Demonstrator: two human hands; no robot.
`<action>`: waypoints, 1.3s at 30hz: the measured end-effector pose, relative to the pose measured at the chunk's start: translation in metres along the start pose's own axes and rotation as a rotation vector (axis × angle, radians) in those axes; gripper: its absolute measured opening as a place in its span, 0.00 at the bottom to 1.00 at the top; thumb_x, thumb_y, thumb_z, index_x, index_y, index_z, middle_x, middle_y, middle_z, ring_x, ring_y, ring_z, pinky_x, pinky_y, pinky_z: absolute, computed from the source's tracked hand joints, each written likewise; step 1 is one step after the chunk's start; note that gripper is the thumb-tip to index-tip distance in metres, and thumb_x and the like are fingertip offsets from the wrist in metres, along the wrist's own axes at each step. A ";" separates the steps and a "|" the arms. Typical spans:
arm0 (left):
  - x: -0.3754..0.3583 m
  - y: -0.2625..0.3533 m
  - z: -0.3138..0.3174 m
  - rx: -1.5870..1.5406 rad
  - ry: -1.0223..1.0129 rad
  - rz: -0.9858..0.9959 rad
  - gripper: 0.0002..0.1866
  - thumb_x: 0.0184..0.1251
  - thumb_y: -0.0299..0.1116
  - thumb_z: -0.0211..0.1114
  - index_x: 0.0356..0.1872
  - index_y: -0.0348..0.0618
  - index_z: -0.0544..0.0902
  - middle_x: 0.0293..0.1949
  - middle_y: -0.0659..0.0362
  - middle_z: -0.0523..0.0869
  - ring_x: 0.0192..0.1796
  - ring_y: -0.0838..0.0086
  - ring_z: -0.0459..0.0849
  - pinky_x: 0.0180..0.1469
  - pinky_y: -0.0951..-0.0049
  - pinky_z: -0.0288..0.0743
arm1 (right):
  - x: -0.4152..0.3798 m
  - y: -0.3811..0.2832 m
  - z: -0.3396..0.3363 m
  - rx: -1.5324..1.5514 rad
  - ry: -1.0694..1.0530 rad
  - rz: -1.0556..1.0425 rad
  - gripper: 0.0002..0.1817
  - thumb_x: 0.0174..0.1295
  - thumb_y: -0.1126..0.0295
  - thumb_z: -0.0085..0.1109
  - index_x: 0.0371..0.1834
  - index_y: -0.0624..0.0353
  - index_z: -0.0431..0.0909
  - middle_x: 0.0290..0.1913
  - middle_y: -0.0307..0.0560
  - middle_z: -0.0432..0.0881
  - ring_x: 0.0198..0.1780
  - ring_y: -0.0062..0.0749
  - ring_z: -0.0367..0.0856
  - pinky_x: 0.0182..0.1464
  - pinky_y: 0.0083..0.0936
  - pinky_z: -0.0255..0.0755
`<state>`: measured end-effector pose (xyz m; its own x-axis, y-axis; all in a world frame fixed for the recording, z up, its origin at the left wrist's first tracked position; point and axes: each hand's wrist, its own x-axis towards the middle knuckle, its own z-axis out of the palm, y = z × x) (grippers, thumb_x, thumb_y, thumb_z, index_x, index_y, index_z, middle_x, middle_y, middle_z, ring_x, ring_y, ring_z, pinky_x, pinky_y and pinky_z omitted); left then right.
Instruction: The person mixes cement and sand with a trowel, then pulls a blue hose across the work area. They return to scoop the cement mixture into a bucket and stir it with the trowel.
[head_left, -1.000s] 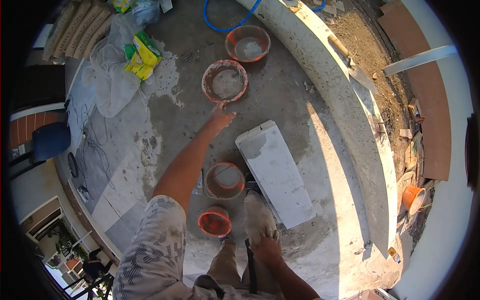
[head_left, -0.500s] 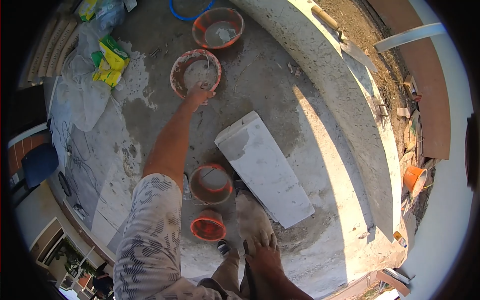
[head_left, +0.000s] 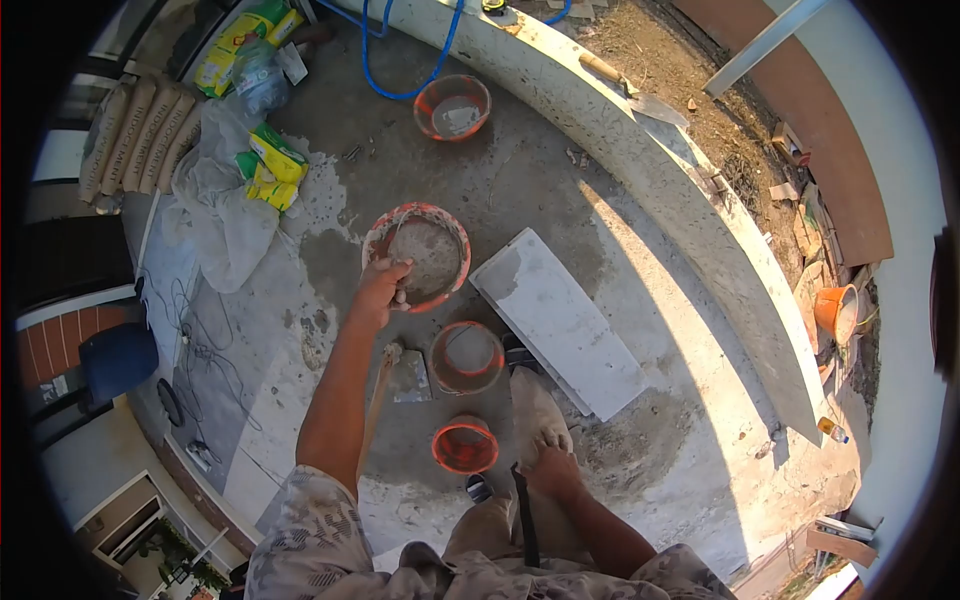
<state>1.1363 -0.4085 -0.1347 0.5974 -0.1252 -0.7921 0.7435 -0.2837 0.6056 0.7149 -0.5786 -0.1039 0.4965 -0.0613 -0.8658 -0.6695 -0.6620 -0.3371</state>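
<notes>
At the left rim of an orange-red bucket (head_left: 437, 262) with grey material inside, my left hand (head_left: 383, 286) is closed on the bucket's edge or handle. The bucket appears slightly tilted. My right hand (head_left: 552, 468) rests on my bent knee, fingers lying over the trouser leg, holding nothing. Just below the held bucket stands another bucket (head_left: 467, 357) with grey contents, and a smaller orange-red one (head_left: 465, 445) is nearer my feet. A flat metal tool (head_left: 410, 378) with a wooden handle lies left of them.
White blocks (head_left: 565, 325) lie right of the buckets. Another bucket (head_left: 453, 107) stands farther off near a blue hose (head_left: 405, 95). A curved low wall (head_left: 690, 220) bears a trowel (head_left: 657, 108). Cement bags (head_left: 140, 140) and plastic sheeting (head_left: 225, 215) are at the left.
My left hand has brought the bucket nearer to me, away from the far bucket. The view has shifted, showing more of the left side. My right hand stays on the knee.
</notes>
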 end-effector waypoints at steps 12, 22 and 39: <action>-0.407 -0.190 -0.086 -0.166 -0.345 0.134 0.11 0.75 0.37 0.68 0.44 0.40 0.83 0.33 0.59 0.86 0.18 0.80 0.75 0.19 0.76 0.71 | -0.219 0.023 0.243 0.260 0.327 -0.129 0.33 0.64 0.52 0.67 0.67 0.62 0.77 0.65 0.62 0.80 0.65 0.57 0.79 0.68 0.46 0.73; -0.531 -0.331 -0.076 0.029 -0.435 -0.148 0.10 0.75 0.40 0.67 0.46 0.47 0.81 0.34 0.56 0.85 0.19 0.79 0.77 0.18 0.74 0.71 | -0.366 0.054 0.412 0.368 0.572 0.117 0.20 0.69 0.55 0.63 0.50 0.63 0.83 0.52 0.61 0.86 0.58 0.57 0.83 0.63 0.50 0.74; -0.575 -0.534 -0.021 0.246 -0.366 -0.243 0.14 0.72 0.39 0.69 0.50 0.41 0.82 0.38 0.55 0.88 0.19 0.80 0.76 0.20 0.72 0.77 | -0.512 0.239 0.629 0.648 0.318 0.241 0.20 0.56 0.58 0.70 0.38 0.67 0.84 0.40 0.69 0.86 0.48 0.64 0.86 0.52 0.49 0.78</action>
<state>0.4021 -0.1648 -0.0010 0.2383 -0.3402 -0.9097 0.7287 -0.5565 0.3990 -0.0471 -0.2355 0.0261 0.3651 -0.4258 -0.8279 -0.9214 -0.0377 -0.3869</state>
